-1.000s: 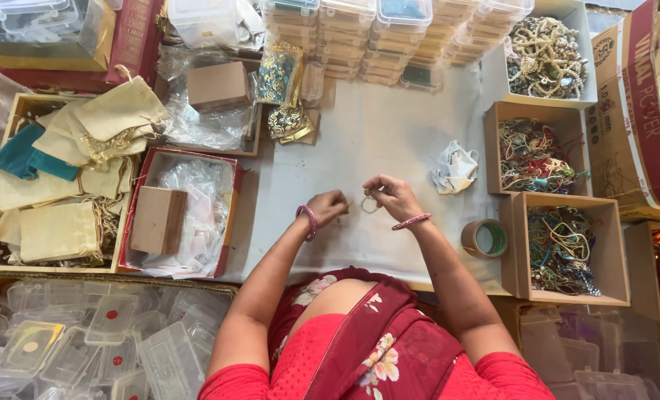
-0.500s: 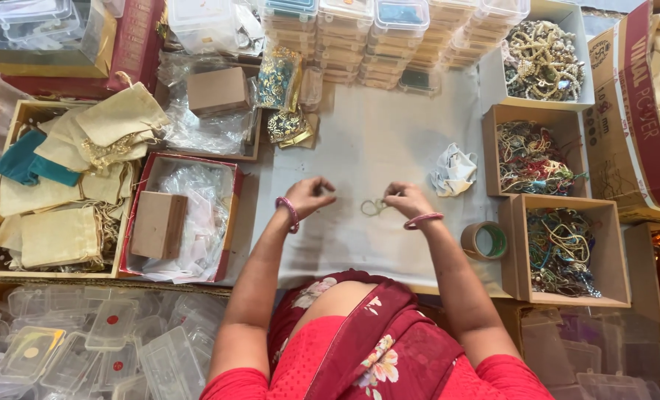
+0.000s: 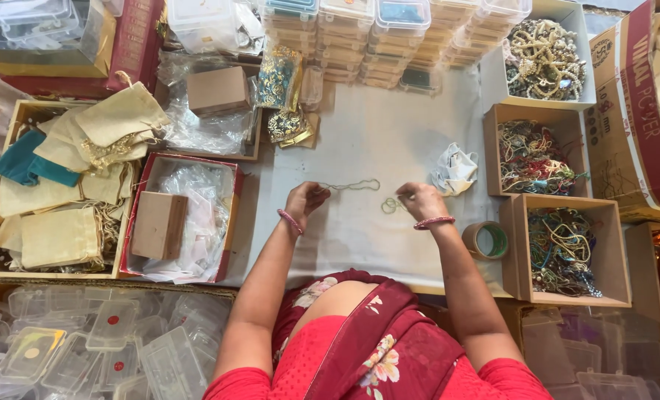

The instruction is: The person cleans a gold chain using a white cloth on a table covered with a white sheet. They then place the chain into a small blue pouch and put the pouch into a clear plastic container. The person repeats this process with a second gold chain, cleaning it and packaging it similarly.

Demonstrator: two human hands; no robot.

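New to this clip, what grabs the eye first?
Dead centre, the left hand and right hand stretch a thin chain over the pale table cloth. At the right sit open cardboard boxes of tangled jewellery; at the left, a box of cream drawstring pouches.

chain (image 3: 352, 185) lies on table (image 3: 389, 141), tape roll (image 3: 484, 240) right of it.

Bare cloth (image 3: 374, 141) between hands and stacked boxes (image 3: 389, 37); cartons (image 3: 537, 159) flank right
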